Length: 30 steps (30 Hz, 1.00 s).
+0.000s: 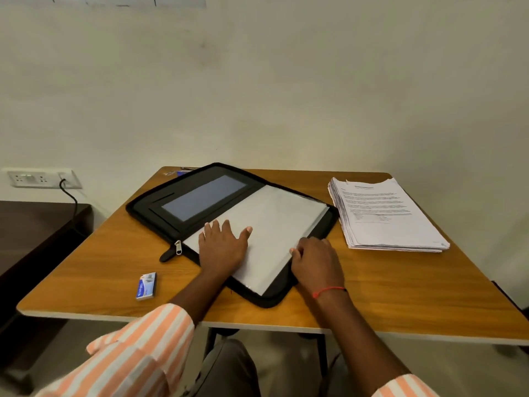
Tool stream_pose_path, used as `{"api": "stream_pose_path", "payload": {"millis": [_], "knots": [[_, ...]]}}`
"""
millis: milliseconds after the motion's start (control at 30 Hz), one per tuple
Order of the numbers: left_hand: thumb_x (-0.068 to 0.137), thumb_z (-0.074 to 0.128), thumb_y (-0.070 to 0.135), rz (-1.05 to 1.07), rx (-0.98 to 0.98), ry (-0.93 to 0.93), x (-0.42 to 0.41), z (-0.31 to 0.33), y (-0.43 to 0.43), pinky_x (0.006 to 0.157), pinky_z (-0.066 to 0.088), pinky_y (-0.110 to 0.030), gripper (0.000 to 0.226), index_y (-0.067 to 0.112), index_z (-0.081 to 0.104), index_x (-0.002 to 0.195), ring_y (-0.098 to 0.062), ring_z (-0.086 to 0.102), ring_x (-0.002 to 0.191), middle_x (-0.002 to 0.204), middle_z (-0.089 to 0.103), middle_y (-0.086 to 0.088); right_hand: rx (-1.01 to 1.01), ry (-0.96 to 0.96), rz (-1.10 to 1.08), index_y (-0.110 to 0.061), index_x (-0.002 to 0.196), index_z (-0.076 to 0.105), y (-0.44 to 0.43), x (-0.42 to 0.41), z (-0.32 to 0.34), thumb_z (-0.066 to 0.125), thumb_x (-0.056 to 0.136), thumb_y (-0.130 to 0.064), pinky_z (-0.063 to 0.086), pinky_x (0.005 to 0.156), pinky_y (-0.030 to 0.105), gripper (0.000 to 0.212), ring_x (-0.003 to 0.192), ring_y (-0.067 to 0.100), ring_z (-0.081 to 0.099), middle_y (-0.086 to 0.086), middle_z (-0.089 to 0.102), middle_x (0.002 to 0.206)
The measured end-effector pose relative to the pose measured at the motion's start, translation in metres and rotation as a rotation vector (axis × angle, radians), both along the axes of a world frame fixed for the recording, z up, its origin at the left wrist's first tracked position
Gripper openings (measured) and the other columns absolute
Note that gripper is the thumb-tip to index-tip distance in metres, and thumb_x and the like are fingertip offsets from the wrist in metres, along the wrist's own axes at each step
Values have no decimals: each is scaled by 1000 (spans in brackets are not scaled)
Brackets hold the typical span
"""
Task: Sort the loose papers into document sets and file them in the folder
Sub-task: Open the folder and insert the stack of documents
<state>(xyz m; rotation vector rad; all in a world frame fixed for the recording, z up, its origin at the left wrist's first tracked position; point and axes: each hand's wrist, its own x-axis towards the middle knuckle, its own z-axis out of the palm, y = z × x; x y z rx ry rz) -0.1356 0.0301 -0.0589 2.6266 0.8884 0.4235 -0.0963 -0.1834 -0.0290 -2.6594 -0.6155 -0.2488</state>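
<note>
**Operator:** How far along am I?

**Spotter:** Barely started, by my reckoning. The folder [266, 300] lies unzipped and spread flat on the table [100, 270], but I see no printed sheet in its top sleeve; the stack of papers [386, 216] sits just to the right of the folder, one pile and not split into sets. All the sorting and filing look to be ahead of you.

**Operator:** And my hands?

**Spotter:** Your left hand [221, 246] lies flat on the clear sleeve [272, 224] in the folder's right half, fingers spread and pressing, gripping nothing. Your right hand [316, 262] is at the sleeve's near right edge with fingers curled; they seem to nip that edge, though the fingertips are partly hidden.

**Operator:** What am I handling?

**Spotter:** The folder is a black fabric case with rounded corners and a zip round its rim; the zip puller [177, 247] hangs at the near left of the spine. Its left cover has a flat grey window [204, 196]. The sleeve is thin glossy plastic, pale and likely slippery; the papers are white printed sheets with ragged, uneven edges. The table is smooth wood grain. A small blue box [146, 285] lies to the near left of the folder.
</note>
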Motion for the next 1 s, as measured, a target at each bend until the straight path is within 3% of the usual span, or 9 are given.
{"api": "stream_pose_path", "payload": {"millis": [200,300,400,600,767,833,933,1000], "knots": [[98,26,72,-42,27,-26,-13,0,9,126,15,-51,83,14,35,156,-32,16,155,165,27,-13,115,20,142,-23,63,52,-1,-22,-13,55,98,-45,50,69,30,42,78,9,49,-7,54,76],[98,27,73,-77,16,-32,-22,-2,24,127,14,-49,83,14,37,155,-31,14,156,166,26,-13,106,23,221,-24,58,45,2,-35,-12,55,97,-48,50,66,31,47,72,9,49,-7,49,69],[97,30,73,-128,-5,-34,-30,0,35,126,17,-47,82,14,42,152,-28,17,155,164,31,-12,86,61,302,-25,57,40,8,-51,-9,55,97,-50,47,65,28,49,68,9,48,-7,47,66],[96,39,70,-245,-30,-20,-43,3,53,121,25,-47,73,18,50,146,-24,24,153,161,38,-8,77,212,411,-20,62,50,21,-78,-2,55,97,-50,50,68,32,46,66,13,53,-3,52,66],[92,45,71,-349,-45,2,-51,7,71,111,42,-47,70,21,54,140,-27,43,141,149,51,-7,150,363,506,-16,68,58,28,-97,2,59,97,-47,39,60,18,42,61,10,49,-3,52,63],[90,46,74,-372,-43,47,-51,9,77,109,45,-46,71,24,52,141,-24,48,136,147,52,-4,233,410,514,-14,74,65,25,-91,8,60,97,-44,47,66,20,38,66,10,54,-3,59,69],[85,46,80,-413,-56,47,-51,15,82,99,47,-36,77,25,52,139,-18,53,124,138,56,1,233,197,383,-23,79,66,9,-61,9,59,98,-45,54,72,24,30,72,7,59,-7,64,76],[88,55,69,-434,-70,31,-51,20,83,94,41,-29,69,24,53,140,-15,54,121,138,57,1,189,151,321,-26,80,66,-2,-49,3,60,96,-46,52,71,21,26,72,6,60,-9,65,76]]}}
